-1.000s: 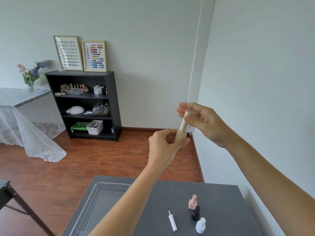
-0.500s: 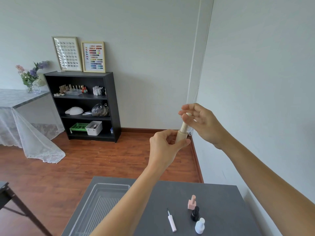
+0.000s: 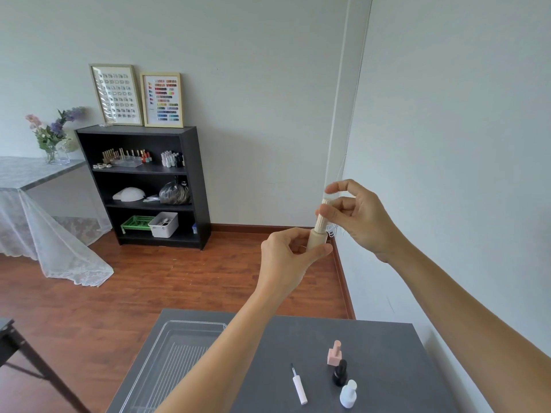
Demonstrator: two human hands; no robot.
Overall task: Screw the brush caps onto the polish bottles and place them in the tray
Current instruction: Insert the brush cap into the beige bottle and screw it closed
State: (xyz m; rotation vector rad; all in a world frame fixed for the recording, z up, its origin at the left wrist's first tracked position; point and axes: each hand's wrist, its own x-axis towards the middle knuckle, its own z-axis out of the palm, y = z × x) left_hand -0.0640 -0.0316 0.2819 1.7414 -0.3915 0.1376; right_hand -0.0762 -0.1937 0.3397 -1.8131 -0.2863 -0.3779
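Head view: a person holds a beige bottle [image 3: 315,240] up in the air, well above the worktop [image 3: 384,347], its long axis upright and leaning slightly right. The left hand [image 3: 287,257] is wrapped closed round the bottle's body; the right hand [image 3: 362,217] pinches the ribbed cap [image 3: 322,217] from the right, thumb and forefinger closed on it, the other fingers [image 3: 338,186] spread loose. Cap and bottle sit in line, so the twist appears under way; whether it is fully seated cannot be told. Below, the clear tray [image 3: 167,332] lies at the worktop's left edge, nearer the left hand, with open room above it. Three uncapped bottles [image 3: 340,372] and a loose brush [image 3: 299,387] wait toward the near right.
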